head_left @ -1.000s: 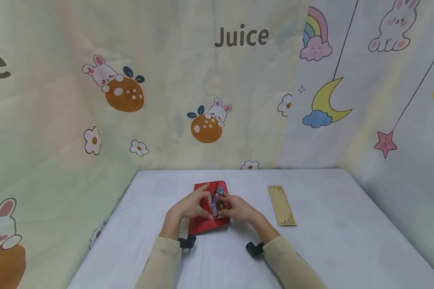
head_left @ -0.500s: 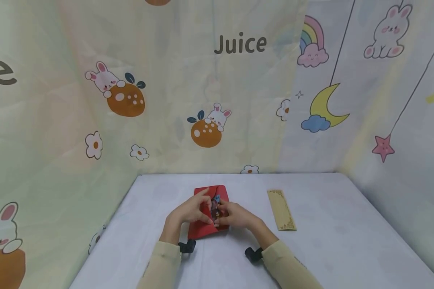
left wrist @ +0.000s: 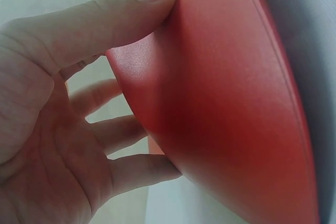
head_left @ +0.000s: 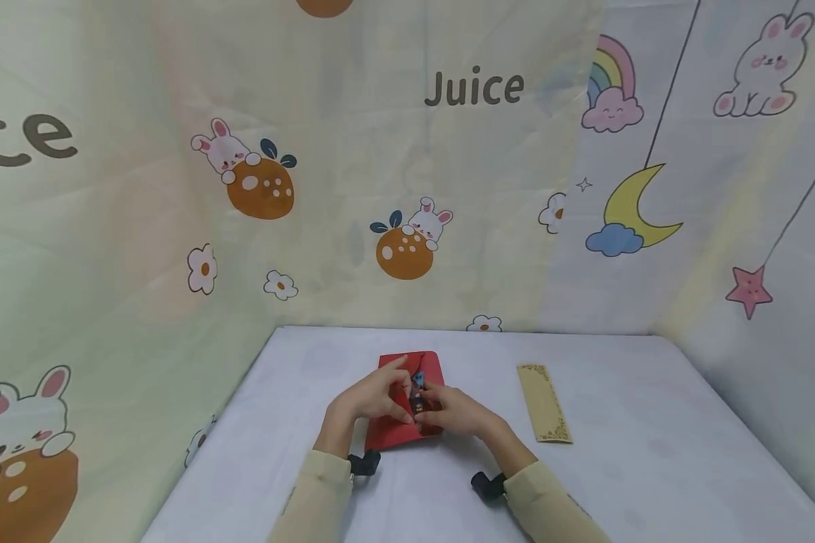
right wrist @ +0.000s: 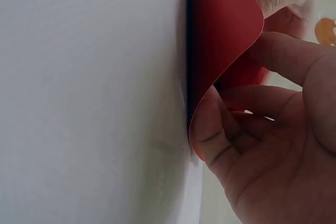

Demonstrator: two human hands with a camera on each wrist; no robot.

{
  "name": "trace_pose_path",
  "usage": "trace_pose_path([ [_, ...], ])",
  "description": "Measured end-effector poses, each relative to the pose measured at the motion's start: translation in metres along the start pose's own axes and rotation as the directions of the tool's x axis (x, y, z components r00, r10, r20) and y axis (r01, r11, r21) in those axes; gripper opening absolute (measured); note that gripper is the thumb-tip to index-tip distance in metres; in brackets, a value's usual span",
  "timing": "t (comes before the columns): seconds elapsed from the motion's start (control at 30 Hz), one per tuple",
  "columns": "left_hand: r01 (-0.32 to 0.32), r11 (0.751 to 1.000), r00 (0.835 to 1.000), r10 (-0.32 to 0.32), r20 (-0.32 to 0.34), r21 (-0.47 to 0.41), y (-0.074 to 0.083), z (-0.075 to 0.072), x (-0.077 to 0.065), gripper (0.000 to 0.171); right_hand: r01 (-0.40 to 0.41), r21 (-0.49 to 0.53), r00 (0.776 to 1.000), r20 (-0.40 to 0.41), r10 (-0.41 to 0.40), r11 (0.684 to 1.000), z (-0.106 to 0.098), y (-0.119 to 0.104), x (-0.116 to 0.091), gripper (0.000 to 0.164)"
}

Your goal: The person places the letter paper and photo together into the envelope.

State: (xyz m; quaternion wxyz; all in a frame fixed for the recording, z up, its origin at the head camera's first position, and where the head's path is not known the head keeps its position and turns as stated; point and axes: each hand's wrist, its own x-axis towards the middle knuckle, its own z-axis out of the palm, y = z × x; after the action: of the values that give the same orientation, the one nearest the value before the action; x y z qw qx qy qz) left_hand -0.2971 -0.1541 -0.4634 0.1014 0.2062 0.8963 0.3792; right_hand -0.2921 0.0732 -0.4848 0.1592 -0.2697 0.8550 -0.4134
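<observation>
A red paper envelope (head_left: 390,433) lies on the table before me. My left hand (head_left: 372,397) pinches its open edge between thumb and fingers. In the left wrist view, the red paper (left wrist: 220,93) bows outward from that grip. A colourful picture card (head_left: 417,391) shows in the envelope's mouth between both hands, its left part hidden. My right hand (head_left: 460,412) holds the card's right side with thumb and fingers. In the right wrist view, the fingers (right wrist: 210,124) of that hand reach into the curved red opening (right wrist: 226,30); the card cannot be made out there.
A gold strip of paper with a patterned border (head_left: 545,403) lies to the right of the envelope. The white-covered table (head_left: 475,490) ends at printed cloth walls (head_left: 353,151) on the left, back and right.
The picture card has slid leftward, deeper into the red envelope, so less of it shows. Both hands have kept their places at the envelope's mouth. The head view has shifted slightly.
</observation>
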Motion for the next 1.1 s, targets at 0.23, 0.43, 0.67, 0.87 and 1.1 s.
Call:
trace_pose_path([
  [0.23, -0.001, 1.000, 1.000, 0.001, -0.002, 0.004, -0.003, 0.002, 0.001, 0.032, 0.005, -0.027, 1.000, 0.021, -0.005, 1.000, 0.001, 0.001, 0.000, 0.048],
  [0.43, -0.015, 1.000, 1.000, 0.015, -0.002, 0.012, -0.003, 0.002, 0.001, 0.032, 0.018, -0.038, 0.999, 0.046, -0.016, 0.999, 0.001, 0.001, 0.000, 0.050],
  [0.67, -0.002, 1.000, 1.000, 0.002, -0.004, 0.011, -0.002, 0.002, 0.001, 0.032, 0.006, -0.033, 1.000, 0.028, -0.005, 0.999, -0.002, -0.001, -0.001, 0.053],
  [0.87, 0.016, 1.000, 1.000, -0.016, -0.003, 0.003, -0.001, 0.002, 0.001, 0.031, -0.048, -0.054, 0.994, -0.102, 0.042, 0.997, -0.015, 0.001, -0.004, 0.059],
  [1.1, 0.030, 0.999, 1.000, -0.030, -0.009, -0.014, -0.002, 0.002, 0.002, 0.032, -0.143, -0.155, 0.957, -0.272, 0.097, 0.977, -0.042, 0.015, -0.010, 0.061],
])
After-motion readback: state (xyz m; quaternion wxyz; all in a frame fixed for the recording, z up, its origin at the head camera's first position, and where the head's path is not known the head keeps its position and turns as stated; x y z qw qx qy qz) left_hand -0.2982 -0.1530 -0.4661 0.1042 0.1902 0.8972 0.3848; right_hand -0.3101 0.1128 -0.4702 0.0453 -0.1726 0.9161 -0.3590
